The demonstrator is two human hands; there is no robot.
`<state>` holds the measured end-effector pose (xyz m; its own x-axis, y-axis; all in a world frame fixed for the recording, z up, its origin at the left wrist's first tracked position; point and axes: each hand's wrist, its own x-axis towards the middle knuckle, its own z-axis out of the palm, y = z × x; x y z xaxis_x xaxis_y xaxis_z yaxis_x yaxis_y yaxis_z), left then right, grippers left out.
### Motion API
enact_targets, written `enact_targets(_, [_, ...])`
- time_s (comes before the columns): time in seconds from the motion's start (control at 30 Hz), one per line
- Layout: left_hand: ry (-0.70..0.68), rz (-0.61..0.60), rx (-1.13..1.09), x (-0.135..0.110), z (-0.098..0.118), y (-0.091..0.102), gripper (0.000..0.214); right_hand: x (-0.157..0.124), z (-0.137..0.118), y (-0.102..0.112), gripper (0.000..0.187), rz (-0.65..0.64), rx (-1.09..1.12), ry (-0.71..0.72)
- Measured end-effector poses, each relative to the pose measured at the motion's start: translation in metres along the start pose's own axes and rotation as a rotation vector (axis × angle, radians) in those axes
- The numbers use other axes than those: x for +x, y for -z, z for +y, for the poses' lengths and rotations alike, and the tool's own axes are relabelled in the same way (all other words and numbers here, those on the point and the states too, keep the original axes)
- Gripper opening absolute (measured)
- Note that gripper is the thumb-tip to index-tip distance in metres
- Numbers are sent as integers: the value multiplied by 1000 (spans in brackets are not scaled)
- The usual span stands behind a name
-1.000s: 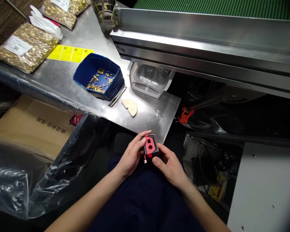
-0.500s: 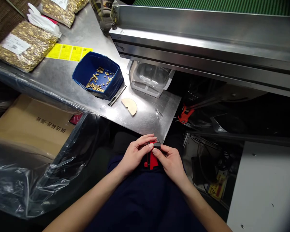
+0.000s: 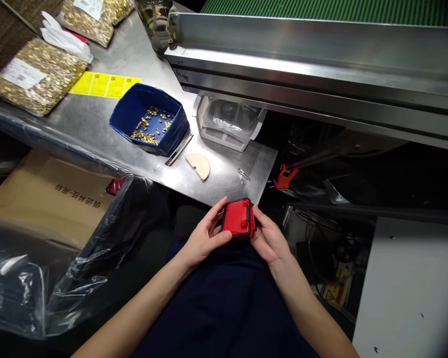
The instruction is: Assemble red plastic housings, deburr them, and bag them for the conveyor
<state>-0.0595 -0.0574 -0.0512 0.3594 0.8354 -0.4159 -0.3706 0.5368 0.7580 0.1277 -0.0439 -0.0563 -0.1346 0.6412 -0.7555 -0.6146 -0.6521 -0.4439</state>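
Note:
A small red plastic case with black edging (image 3: 237, 218) is held over my lap, its broad red face turned up. My left hand (image 3: 208, 233) grips its left side, thumb on the near edge and fingers at the far corner. On the other side my right hand (image 3: 271, 233) holds the right edge, with some fingers hidden behind and beneath it. Beyond the case, on the metal table (image 3: 224, 186), lie a pale half-round disc (image 3: 199, 165) with a notch and a few small metal pins (image 3: 243, 175).
A blue bin (image 3: 171, 132) holds small brass pieces, with a slim knife-like tool (image 3: 179, 149) beside it. Bags of brass parts (image 3: 41, 79) and yellow labels (image 3: 104, 84) lie at left. A conveyor's metal side rail (image 3: 302, 69) overhangs the table; a plastic-lined carton (image 3: 48, 194) stands lower left.
The red case has been turned from edge-on to its broad face upward. My hands have moved apart to its two sides. The view has shifted slightly.

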Motion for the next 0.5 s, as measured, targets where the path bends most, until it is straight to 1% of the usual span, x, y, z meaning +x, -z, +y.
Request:
enact_targets(0.1, [-5, -26, 9, 0, 0, 0, 86, 2, -2, 3, 32, -16, 14, -35])
enact_targets(0.2, [-26, -24, 32, 1, 0, 2, 91, 2, -3, 7, 34, -60, -38, -44])
enact_targets(0.37, [-137, -41, 64, 0, -1, 7, 104, 1, -3, 17, 34, -92, -83, -11])
enact_targets(0.43, [-159, -47, 15, 0, -1, 7, 104, -1, -1, 17, 33, -102, -110, 17])
enact_targets(0.5, [-132, -44, -78, 0, -1, 4, 98, -3, 2, 13, 32, -115, -166, 74])
